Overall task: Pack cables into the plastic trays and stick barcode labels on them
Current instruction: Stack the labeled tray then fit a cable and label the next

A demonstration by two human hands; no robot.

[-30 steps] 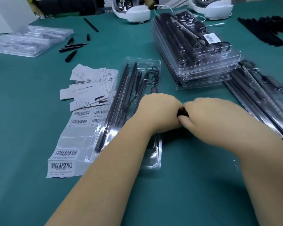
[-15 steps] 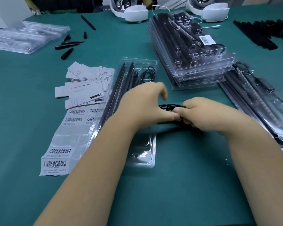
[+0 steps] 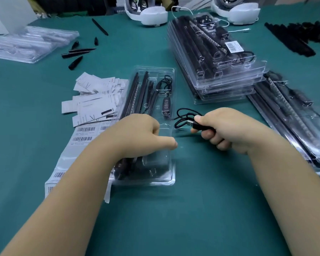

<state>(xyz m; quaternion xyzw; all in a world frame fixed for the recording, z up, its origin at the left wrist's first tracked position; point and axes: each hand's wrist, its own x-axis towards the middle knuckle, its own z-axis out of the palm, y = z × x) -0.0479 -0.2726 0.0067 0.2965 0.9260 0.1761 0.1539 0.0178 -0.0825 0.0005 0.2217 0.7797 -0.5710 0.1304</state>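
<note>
One USB plug [image 3: 197,125] in right hand [image 3: 227,129]

Left hand [image 3: 137,133] knuckles-up on the tray [image 3: 171,174], thumb extended; right hand [image 3: 227,130] fisted beside it, gripping the plug [image 3: 198,125]

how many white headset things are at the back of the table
2. One white rounded plastic headset sits at the far edge of the green table, left of centre; the other sits at the far edge to the right. More may lie beyond the frame.

Green table [image 3: 192,218] bears clear tray [image 3: 171,163], label sheet [image 3: 78,143], tray stacks [image 3: 229,89].
</note>
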